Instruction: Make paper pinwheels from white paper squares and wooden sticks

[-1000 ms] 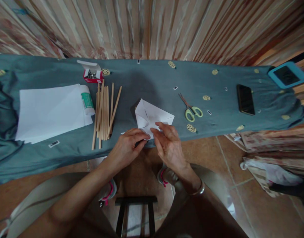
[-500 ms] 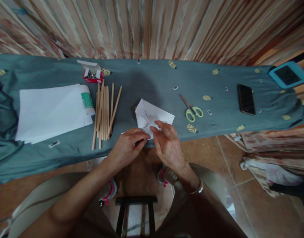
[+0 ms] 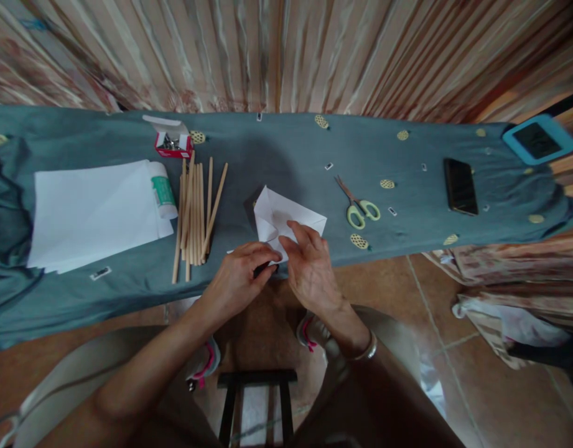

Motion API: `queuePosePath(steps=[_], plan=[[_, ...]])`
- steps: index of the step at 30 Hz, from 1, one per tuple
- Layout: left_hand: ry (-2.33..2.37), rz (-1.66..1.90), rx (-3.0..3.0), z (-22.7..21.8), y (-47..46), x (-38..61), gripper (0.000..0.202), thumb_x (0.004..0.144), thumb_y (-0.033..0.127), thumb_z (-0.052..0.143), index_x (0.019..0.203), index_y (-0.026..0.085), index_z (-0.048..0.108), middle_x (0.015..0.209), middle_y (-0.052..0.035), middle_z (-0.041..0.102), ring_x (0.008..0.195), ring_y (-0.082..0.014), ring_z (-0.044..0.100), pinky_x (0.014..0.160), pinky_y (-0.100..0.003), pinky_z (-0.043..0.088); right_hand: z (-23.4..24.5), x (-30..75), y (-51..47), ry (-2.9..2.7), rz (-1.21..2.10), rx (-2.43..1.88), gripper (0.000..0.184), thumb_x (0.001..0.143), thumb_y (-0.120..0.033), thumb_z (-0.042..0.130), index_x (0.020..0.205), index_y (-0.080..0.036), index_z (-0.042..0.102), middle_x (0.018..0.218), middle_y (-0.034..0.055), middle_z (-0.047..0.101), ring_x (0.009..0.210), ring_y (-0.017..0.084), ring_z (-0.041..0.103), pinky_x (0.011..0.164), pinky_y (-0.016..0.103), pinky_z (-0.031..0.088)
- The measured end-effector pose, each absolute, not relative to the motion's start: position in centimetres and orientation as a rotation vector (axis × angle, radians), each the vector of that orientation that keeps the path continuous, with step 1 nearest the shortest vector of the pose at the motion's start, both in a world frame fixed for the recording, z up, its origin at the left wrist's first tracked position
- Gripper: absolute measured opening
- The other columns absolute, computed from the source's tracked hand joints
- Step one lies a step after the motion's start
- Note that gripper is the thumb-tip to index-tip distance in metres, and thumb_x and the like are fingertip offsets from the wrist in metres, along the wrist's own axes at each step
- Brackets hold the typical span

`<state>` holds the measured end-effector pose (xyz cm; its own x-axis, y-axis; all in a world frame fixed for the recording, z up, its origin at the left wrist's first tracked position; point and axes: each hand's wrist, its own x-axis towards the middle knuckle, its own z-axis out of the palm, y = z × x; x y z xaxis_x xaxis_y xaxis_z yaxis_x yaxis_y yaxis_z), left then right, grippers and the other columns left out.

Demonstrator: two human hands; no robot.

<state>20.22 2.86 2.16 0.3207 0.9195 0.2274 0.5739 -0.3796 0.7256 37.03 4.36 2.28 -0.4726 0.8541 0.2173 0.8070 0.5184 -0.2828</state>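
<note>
From my remote seat I see the folded paper (image 3: 290, 205) lying on the cloth (image 3: 277, 146) at the near edge of the table, right in front of the person; that spot seems chosen so both wrists can come in low from the near side. The left hand (image 3: 244, 270) is narrow, thumb and fingertips pinched on the paper's near edge, probably to steady that corner; the right hand (image 3: 312, 267) lies over the near right part with fingers bent and a little apart, I judge to press the sheet flat, though I cannot tell whether its thumb also grips.

The scissors (image 3: 354, 200) lie to the right, slightly open, blades pointing away and green handles toward the person; I read that as handy for the right hand. On the left, the sticks (image 3: 197, 218) form a loose bundle, roughly lengthwise to the person, near enough for the left hand; past them the white bottle (image 3: 163, 190) rests on the right edge of the paper stack (image 3: 94, 214), perhaps as a weight; the red box (image 3: 174, 146) stands behind with its lid up, so its metal bits are reachable; the phone (image 3: 460, 185) sits well apart at far right, presumably out of the way.
</note>
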Motion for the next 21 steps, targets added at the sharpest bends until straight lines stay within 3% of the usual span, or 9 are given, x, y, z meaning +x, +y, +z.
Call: queuePosePath(steps=[4, 8, 15, 21], plan=[[1.320, 0.882, 2.105, 2.2, 2.8, 20.3, 0.017, 0.083, 0.008, 0.058, 0.093, 0.017, 0.068, 0.094, -0.0045, 0.071, 0.091, -0.0171, 0.067, 0.085, -0.031, 0.054, 2.4, 37.3, 4.6, -2.340, 0.373, -1.349, 0.033, 0.090, -0.012, 0.040, 0.115, -0.019, 0.060, 0.142, 0.0117, 0.047, 0.128, 0.029, 0.041, 0.098, 0.048, 0.042], [1.322, 0.879, 2.134, 2.1, 2.6, 20.3, 0.017, 0.083, 0.009, 0.058, 0.095, 0.017, 0.068, 0.094, -0.0048, 0.071, 0.090, -0.0174, 0.066, 0.085, -0.033, 0.054, 2.7, 38.8, 5.5, -2.108, 0.544, -1.276, 0.041, 0.090, -0.011, 0.035, 0.122, -0.023, 0.059, 0.138, 0.0081, 0.051, 0.129, 0.023, 0.045, 0.106, 0.047, 0.040], [1.338, 0.895, 2.180, 1.8, 2.2, 20.0, 0.019, 0.084, 0.010, 0.057, 0.100, 0.017, 0.066, 0.099, -0.0056, 0.070, 0.094, -0.0180, 0.066, 0.086, -0.035, 0.054, 1.5, 40.9, 8.0, -2.082, 0.259, -1.540, 0.043, 0.094, -0.022, 0.036, 0.134, -0.012, 0.049, 0.137, 0.0178, 0.052, 0.132, 0.031, 0.043, 0.104, 0.055, 0.040], [1.417, 0.844, 2.188, 2.1, 2.1, 19.8, 0.031, 0.084, 0.010, 0.057, 0.114, 0.017, 0.061, 0.089, -0.0041, 0.068, 0.080, -0.0168, 0.064, 0.076, -0.032, 0.054, 1.8, 41.2, 8.2, -2.159, 0.213, -1.475, 0.041, 0.094, -0.022, 0.036, 0.126, -0.007, 0.056, 0.126, 0.0196, 0.061, 0.120, 0.029, 0.053, 0.104, 0.051, 0.041]])
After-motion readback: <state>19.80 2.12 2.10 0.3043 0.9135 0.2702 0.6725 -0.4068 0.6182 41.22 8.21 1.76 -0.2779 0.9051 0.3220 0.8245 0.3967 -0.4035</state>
